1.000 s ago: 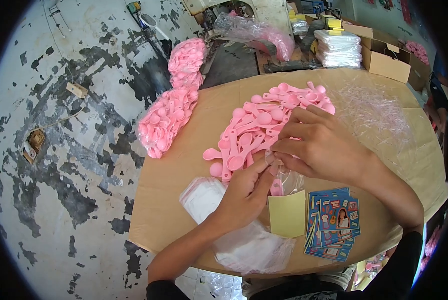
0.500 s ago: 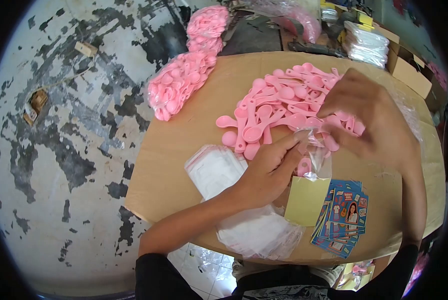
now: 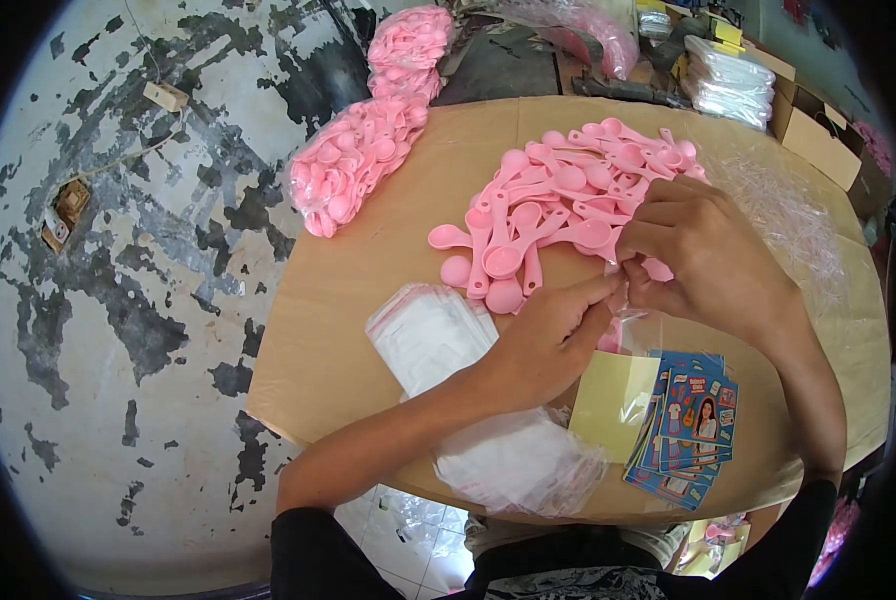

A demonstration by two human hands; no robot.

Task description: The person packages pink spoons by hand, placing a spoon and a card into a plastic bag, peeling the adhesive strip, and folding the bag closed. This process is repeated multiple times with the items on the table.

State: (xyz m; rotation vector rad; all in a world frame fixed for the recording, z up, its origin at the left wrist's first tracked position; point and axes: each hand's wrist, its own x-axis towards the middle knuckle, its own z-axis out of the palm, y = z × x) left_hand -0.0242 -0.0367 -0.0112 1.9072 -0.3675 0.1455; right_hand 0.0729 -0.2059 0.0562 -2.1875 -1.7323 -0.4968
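A small clear plastic bag (image 3: 644, 332) hangs between my hands, with a yellow card (image 3: 608, 405) in its lower part and a pink spoon (image 3: 611, 338) partly visible above the card. My left hand (image 3: 548, 345) pinches the bag's upper left edge between thumb and fingers. Closed at the bag's mouth, my right hand (image 3: 703, 255) meets the left fingertips and covers part of the opening. Just beyond both hands lies a loose pile of pink measuring spoons (image 3: 558, 205). Blue printed cards (image 3: 696, 425) are fanned out to the right of the yellow card.
Clear bags lie in a stack (image 3: 428, 335) and a looser heap (image 3: 518, 465) near my left forearm. Filled bags of pink spoons (image 3: 358, 165) rest at the table's (image 3: 338, 330) far left. Plastic scraps (image 3: 783, 220) and an open cardboard box (image 3: 818, 135) are at right.
My right hand has come down and left from above the spoon pile's right side to the bag's mouth, its fingers closing there. My left hand keeps its hold.
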